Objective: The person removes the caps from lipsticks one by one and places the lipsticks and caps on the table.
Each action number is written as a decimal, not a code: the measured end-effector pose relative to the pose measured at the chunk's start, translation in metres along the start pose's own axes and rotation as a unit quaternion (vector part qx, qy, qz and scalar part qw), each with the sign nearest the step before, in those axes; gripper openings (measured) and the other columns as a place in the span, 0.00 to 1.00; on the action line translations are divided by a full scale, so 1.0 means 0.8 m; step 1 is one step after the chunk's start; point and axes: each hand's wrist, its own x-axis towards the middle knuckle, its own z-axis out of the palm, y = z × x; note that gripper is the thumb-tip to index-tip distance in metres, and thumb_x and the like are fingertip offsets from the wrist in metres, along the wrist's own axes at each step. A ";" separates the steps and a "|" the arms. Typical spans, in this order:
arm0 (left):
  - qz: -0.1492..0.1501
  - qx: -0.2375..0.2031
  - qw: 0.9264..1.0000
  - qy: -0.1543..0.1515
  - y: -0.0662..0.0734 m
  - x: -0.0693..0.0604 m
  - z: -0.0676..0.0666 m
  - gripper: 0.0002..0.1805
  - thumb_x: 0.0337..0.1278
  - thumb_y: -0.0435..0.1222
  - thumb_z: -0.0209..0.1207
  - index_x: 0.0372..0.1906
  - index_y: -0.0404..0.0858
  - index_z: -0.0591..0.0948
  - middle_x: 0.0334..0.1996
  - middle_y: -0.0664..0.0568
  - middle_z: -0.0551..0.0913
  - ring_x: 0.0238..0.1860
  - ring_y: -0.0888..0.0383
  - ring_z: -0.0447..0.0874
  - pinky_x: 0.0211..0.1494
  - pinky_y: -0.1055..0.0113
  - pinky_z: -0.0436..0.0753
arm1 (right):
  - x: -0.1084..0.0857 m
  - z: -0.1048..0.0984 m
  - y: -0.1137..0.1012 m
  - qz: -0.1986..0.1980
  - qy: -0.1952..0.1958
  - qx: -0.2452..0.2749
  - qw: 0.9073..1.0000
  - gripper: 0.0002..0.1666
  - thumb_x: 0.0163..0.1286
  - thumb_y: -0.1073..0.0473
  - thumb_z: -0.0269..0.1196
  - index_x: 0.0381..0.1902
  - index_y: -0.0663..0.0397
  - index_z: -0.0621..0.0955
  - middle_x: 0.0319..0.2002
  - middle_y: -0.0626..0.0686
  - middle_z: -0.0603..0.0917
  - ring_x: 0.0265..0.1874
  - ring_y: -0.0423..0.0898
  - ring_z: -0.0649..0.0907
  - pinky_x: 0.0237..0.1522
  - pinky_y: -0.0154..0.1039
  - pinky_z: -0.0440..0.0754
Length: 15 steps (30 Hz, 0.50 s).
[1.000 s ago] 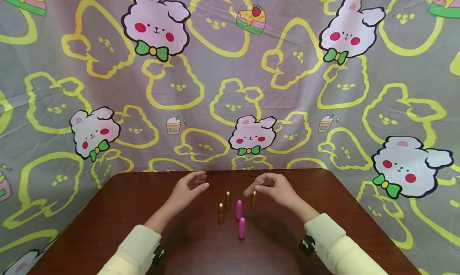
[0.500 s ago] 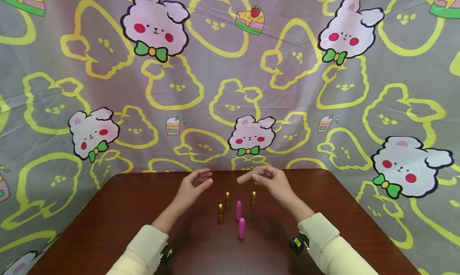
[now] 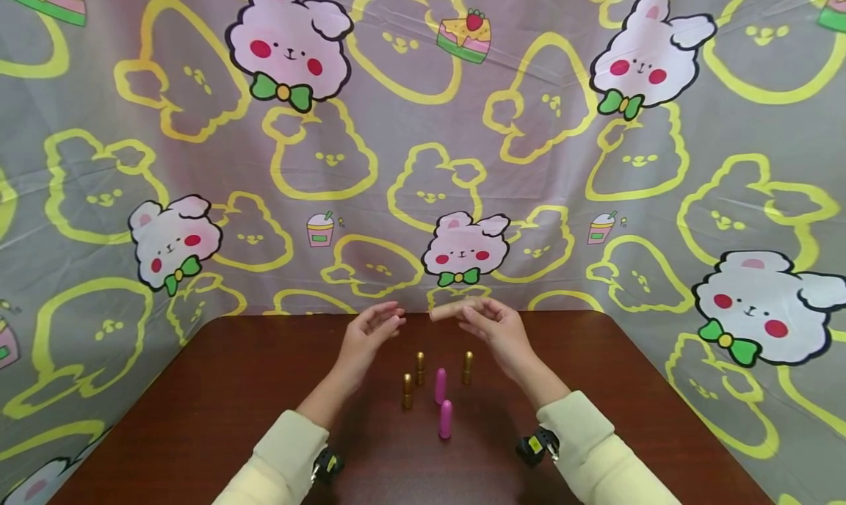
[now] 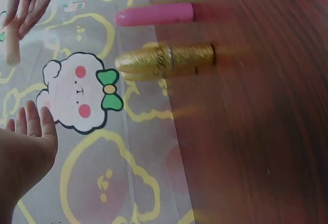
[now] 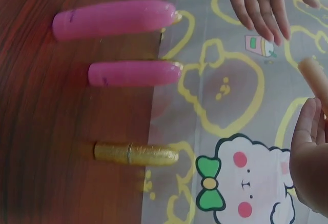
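Note:
My right hand (image 3: 505, 336) holds a beige cylinder (image 3: 446, 311) between thumb and fingers, raised above the table's back edge, its free end pointing left. My left hand (image 3: 363, 343) is held up facing that end with a small gap, fingers loosely bent and nothing in them. Below, between the hands, two pink bullet-shaped tubes (image 3: 440, 386) and three gold ones (image 3: 468, 368) stand upright on the table. In the left wrist view, a gold tube (image 4: 164, 61) is beside a pink one (image 4: 156, 14); the right wrist view shows the cylinder (image 5: 313, 78) near the right hand (image 5: 312, 157).
The dark brown wooden table (image 3: 198, 409) reaches back to a grey curtain (image 3: 548, 182) printed with yellow outlines and white rabbit faces. A small black device (image 3: 537, 446) is strapped at the right wrist, and another (image 3: 325, 464) at the left wrist.
Both hands have risen and come closer together. The cylinder in my right hand has lifted away from above the tubes and turned nearly level. The standing tubes have not moved.

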 end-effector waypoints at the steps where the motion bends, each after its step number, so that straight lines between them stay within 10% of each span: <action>1: 0.000 -0.007 1.000 0.001 0.000 0.001 0.003 0.19 0.65 0.29 0.57 0.57 0.23 0.73 0.52 0.30 0.78 0.49 0.51 0.83 0.54 0.55 0.79 | -0.001 0.002 -0.001 0.003 0.000 0.012 1.000 0.15 0.69 0.69 0.60 0.51 0.73 0.75 0.40 0.55 0.83 0.41 0.48 0.85 0.51 0.47 0.80; 15: -0.007 -0.158 0.987 0.022 0.002 0.004 0.038 0.19 0.64 0.21 0.53 0.58 0.17 0.68 0.45 0.44 0.83 0.46 0.56 0.84 0.56 0.58 0.78 | -0.006 0.034 -0.010 0.019 0.002 0.117 0.993 0.06 0.71 0.67 0.58 0.44 0.61 0.79 0.43 0.56 0.83 0.43 0.47 0.85 0.55 0.47 0.77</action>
